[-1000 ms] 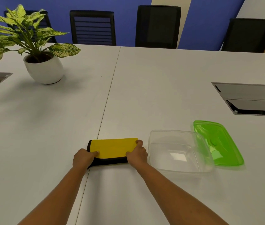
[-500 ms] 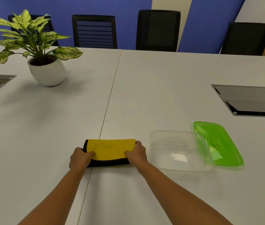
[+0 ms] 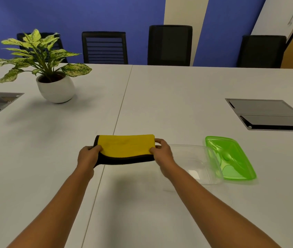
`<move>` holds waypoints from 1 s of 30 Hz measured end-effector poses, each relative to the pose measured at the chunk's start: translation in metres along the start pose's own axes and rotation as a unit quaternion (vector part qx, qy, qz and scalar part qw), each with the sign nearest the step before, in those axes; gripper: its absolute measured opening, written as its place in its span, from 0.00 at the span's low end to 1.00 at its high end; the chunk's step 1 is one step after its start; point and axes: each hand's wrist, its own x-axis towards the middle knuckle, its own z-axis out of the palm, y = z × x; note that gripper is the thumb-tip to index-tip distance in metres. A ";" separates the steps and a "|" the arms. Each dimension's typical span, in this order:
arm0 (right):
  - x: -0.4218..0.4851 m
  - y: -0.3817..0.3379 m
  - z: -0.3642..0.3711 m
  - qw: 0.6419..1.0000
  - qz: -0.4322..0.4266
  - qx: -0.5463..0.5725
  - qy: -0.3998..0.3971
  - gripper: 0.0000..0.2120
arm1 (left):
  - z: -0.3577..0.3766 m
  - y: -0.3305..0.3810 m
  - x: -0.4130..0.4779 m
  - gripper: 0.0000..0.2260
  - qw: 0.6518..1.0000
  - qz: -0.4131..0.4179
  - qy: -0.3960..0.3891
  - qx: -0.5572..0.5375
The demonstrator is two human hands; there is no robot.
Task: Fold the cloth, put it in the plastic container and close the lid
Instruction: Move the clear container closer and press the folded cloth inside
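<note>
Looking down through the head camera, I see a white table of two joined tops, with a blue wall behind. I count four black chairs, two cable hatches, one potted plant, one folded yellow cloth, one clear container and one green lid. The left hand and right hand each pinch an end of the cloth, thumbs on top, holding it above the table just left of the container; the lid lies against the container's right side.

White table: potted plant far left; clear container near right, green lid beside it.
</note>
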 end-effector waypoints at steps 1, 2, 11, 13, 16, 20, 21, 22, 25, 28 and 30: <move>0.000 -0.003 -0.010 1.000 0.000 0.011 0.006 0.19 | 0.004 0.005 -0.006 0.17 1.000 0.005 -0.012 -0.006; 0.001 -0.004 -0.020 1.000 0.000 0.021 0.013 0.19 | 0.008 0.010 -0.011 0.17 1.000 0.010 -0.025 -0.008; 0.003 0.015 -0.125 0.990 0.008 0.101 0.098 0.18 | 0.084 0.018 -0.052 0.18 0.988 0.029 -0.150 0.017; 0.002 0.023 -0.148 0.988 0.011 0.102 0.119 0.18 | 0.106 0.015 -0.058 0.22 0.984 0.029 -0.171 0.030; 0.001 0.032 -0.170 0.984 0.008 0.085 0.154 0.18 | 0.134 0.011 -0.066 0.24 0.980 0.031 -0.189 0.051; -0.001 0.039 -0.193 0.976 -0.022 0.035 0.214 0.15 | 0.168 0.014 -0.076 0.21 0.975 0.028 -0.216 0.044; 0.000 0.039 -0.199 0.973 -0.030 0.031 0.226 0.15 | 0.176 0.015 -0.078 0.22 0.973 0.026 -0.224 0.041; 0.000 0.038 -0.202 0.971 -0.037 0.030 0.236 0.15 | 0.181 0.017 -0.078 0.22 0.972 0.026 -0.231 0.039; 0.001 0.037 -0.209 0.967 -0.049 0.031 0.249 0.15 | 0.194 0.015 -0.076 0.24 0.967 0.017 -0.252 0.036; 0.002 0.041 -0.208 0.972 -0.054 0.024 0.230 0.15 | 0.198 0.005 -0.073 0.25 0.967 0.001 -0.247 0.055; 0.003 0.046 -0.203 0.976 -0.053 0.022 0.210 0.15 | 0.199 -0.004 -0.069 0.24 0.970 0.000 -0.226 0.087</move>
